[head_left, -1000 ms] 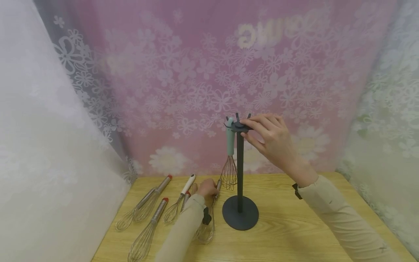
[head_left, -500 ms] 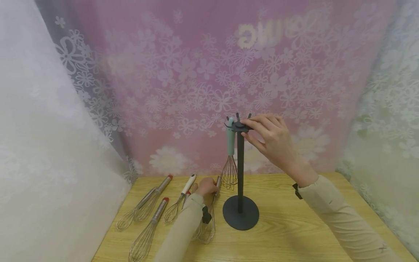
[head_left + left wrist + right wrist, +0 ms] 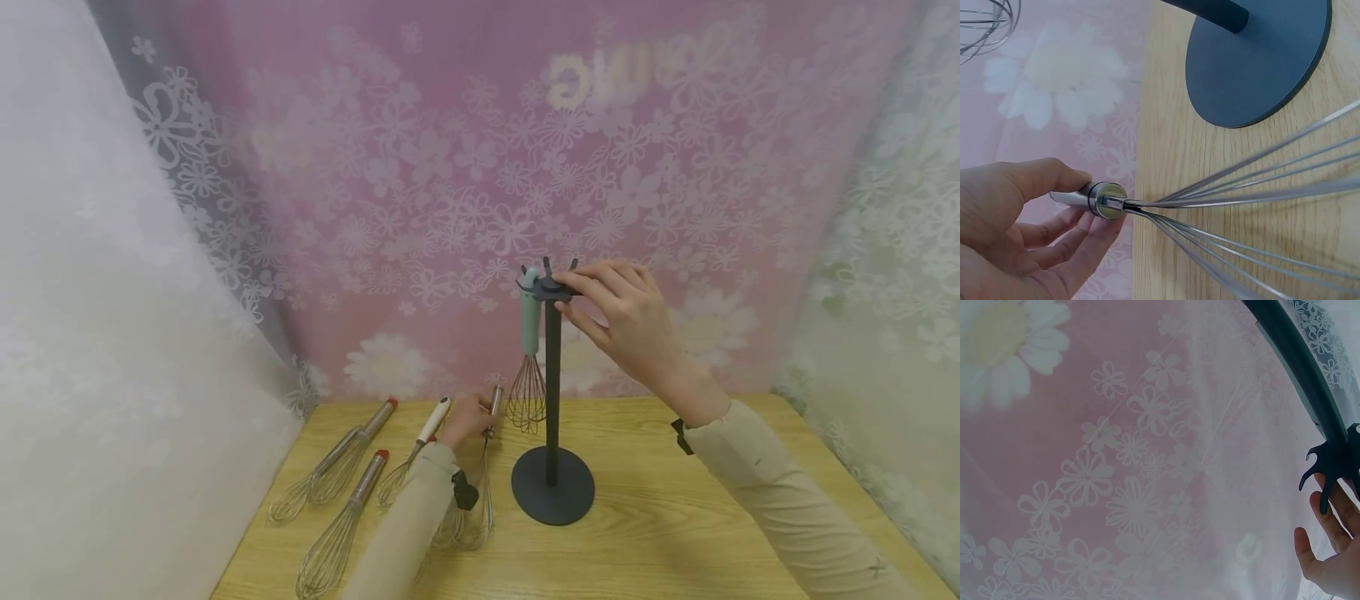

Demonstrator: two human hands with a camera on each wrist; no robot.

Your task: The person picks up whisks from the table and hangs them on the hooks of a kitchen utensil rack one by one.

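A metal whisk (image 3: 1107, 199) with a silver handle is pinched between the thumb and fingers of my left hand (image 3: 467, 421), its handle end raised and its wires slanting down towards the wooden table. My right hand (image 3: 630, 321) grips the hooked top of a black utensil stand (image 3: 552, 375), index finger above and thumb below. In the right wrist view the stand's curved hooks (image 3: 1324, 487) overlap my fingertips. From a hook on the stand's left side hangs a whisk with a mint-green handle (image 3: 530, 325).
Left of the stand, several more whisks lie on the wooden table (image 3: 660, 467): one white-handled whisk (image 3: 433, 419) and silver ones with red ends, such as the near whisk (image 3: 335, 529). A floral pink curtain (image 3: 420, 167) closes off the back.
My left hand has lifted the silver whisk's handle end off the table, tilting it more upright. My right hand stays on the stand's top, and the green-handled whisk still hangs there.
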